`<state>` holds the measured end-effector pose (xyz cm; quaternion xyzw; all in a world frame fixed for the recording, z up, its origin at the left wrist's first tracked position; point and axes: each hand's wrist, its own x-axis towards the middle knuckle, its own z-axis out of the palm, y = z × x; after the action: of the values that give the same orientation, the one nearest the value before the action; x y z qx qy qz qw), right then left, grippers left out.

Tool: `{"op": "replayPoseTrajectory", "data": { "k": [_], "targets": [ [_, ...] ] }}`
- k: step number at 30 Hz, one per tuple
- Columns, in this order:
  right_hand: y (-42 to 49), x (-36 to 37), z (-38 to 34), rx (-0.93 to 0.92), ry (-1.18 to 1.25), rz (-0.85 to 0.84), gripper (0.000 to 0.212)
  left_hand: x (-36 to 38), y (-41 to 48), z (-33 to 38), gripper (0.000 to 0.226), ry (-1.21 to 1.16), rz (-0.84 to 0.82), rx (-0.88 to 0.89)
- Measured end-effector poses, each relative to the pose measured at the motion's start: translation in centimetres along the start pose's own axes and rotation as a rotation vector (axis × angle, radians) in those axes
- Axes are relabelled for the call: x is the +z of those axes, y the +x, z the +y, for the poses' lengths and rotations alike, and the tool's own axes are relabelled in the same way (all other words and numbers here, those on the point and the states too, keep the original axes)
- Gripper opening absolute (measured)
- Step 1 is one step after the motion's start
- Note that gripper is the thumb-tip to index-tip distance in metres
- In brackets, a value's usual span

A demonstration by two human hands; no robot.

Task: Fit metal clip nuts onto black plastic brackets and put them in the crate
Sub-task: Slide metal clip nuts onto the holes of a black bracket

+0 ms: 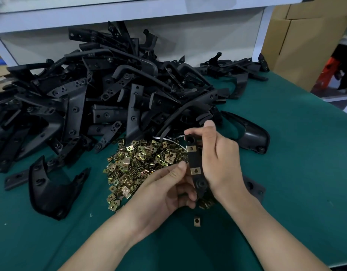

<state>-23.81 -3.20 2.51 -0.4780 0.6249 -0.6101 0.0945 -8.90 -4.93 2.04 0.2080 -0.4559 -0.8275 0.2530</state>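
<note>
Gripping black bracket [196, 160] w/ both hands, over right side of clip-nut pile [141, 161]. Right hand [217, 159] fingers curl round its far end, left hand [168, 186] pinches near end. 2 clip nuts [191, 148] fitted on it. Bracket heap [110, 90] far-left on green table [286, 153].

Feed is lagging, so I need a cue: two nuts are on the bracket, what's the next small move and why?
The left hand and right hand grip the bracket. The left thumb sits beside the lower nut, while the upper nut looks seated. So probably press the lower nut home with that thumb. No crate is in view.
</note>
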Motion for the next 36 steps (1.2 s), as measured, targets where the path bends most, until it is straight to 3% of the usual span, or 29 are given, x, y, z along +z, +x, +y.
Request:
{"op": "replayPoseTrajectory", "data": {
  "k": [6, 11, 17, 21, 24, 26, 29, 36],
  "targets": [
    [0.0, 0.2, 0.0, -0.027, -0.068, -0.052, 0.056, 0.2, 0.1, 0.0, 0.012, 0.121, 0.101, 0.047],
    [-0.2, 0.2, 0.4, -0.103, -0.146, -0.051, 0.056, 0.3, 0.3, -0.5, 0.019, 0.246, 0.201, 0.089],
    [-0.1, 0.3, 0.7, -0.165, -0.176, -0.038, 0.058, -0.5, 0.2, -0.7, 0.016, 0.341, 0.16, 0.132],
    [-0.3, 0.3, 0.5, -0.179, -0.328, -0.061, 0.061, -0.5, 0.4, -0.9, 0.014, 0.387, 0.178, 0.16],
    [-0.3, -0.1, 0.5, -0.109, -0.549, -0.109, 0.067, -0.5, 0.5, -0.7, 0.015, 0.348, 0.17, 0.162],
    [-0.4, -0.5, 0.8, -0.046, -0.611, -0.163, 0.069, -0.5, 0.3, -0.5, 0.028, 0.318, 0.141, 0.15],
    [-0.6, -0.8, 0.6, -0.036, -0.617, -0.193, 0.068, -0.4, 0.3, -0.5, 0.043, 0.239, 0.149, 0.126],
    [-1.3, -0.7, 0.0, -0.076, -0.596, -0.244, 0.07, -0.8, 0.5, -0.5, 0.039, 0.18, 0.167, 0.118]
  ]
}}
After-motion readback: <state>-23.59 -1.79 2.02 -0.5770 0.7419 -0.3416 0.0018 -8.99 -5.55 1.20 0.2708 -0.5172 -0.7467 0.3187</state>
